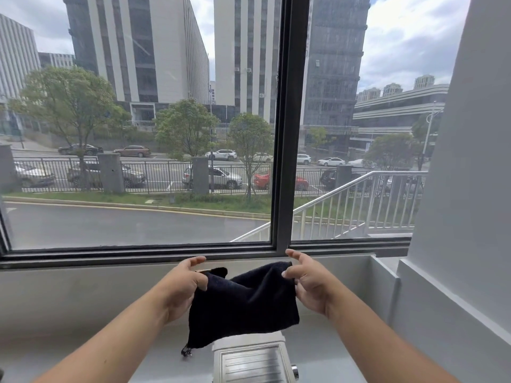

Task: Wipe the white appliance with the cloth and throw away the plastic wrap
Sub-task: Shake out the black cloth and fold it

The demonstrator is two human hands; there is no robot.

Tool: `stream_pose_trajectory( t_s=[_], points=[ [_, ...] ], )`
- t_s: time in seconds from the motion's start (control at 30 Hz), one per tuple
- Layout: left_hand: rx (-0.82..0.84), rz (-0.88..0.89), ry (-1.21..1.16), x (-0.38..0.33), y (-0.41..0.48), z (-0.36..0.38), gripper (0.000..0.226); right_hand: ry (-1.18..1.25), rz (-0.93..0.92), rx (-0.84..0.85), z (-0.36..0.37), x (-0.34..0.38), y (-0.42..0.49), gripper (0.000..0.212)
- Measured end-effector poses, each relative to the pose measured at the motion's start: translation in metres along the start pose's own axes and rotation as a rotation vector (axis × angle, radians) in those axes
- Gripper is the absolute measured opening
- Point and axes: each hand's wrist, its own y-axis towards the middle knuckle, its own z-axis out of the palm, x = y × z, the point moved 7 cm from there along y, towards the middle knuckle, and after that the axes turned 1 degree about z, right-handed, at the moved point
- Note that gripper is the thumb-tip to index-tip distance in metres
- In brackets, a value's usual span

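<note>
Risk – grip only light pinch at corners; slip of either drops cloth (243,305) onto grey ledge (69,302); dangling tag (186,351) may snag. Left hand (181,290) pinches upper left corner, right hand (308,284) upper right, forefingers (197,259) lifted free. Cloth: dark, soft, limp, sagging folds – hangs over white appliance (249,363): hard casing, ribbed metal top. Plastic wrap not in view.

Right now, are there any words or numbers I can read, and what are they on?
No text can be read.
Tag on the cloth: too small to read.
Appliance: no label shows.
Buildings and cars outside: no signs or plates legible.
</note>
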Motion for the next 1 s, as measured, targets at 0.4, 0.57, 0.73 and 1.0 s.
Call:
stream_pose_trajectory(
  t_s=[0.4, 0.57, 0.73, 1.0],
  points=[
    [-0.210, 0.206, 0.394, -0.022, -0.007, -0.020, 0.043, -0.518, -0.208, -0.175, -0.010, 0.017, -0.002, 0.053],
    [-0.216, 0.095, 0.319, -0.014, -0.001, -0.031, 0.028, -0.453, -0.207, -0.163, -0.013, 0.022, -0.001, 0.046],
    [-0.173, 0.058, 0.194, -0.009, 0.002, -0.029, 0.024, -0.431, -0.194, -0.196, -0.024, 0.024, 0.004, 0.042],
    [-0.065, 0.136, 0.302, -0.025, -0.003, -0.026, 0.030, -0.534, -0.217, -0.247, -0.036, 0.023, 0.010, 0.028]
  ],
)
